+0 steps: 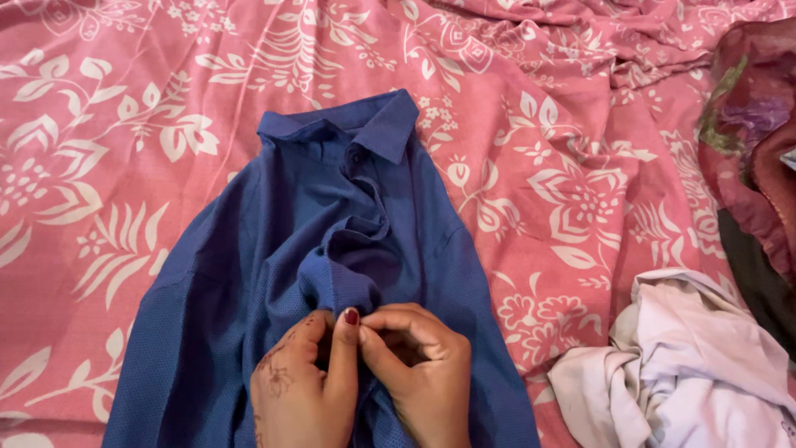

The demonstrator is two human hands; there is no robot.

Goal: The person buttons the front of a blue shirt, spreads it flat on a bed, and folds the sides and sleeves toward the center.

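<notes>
Low in the middle of the frame, the left hand (300, 383) and right hand (419, 373) meet, fingers curled tight and pinching the front placket of a blue shirt (332, 249). That shirt lies collar-up across the centre on a pink floral bedsheet (108, 124). A crumpled white garment (688, 365) sits at lower right, and dark patterned cloth (750, 124) at the right edge.
</notes>
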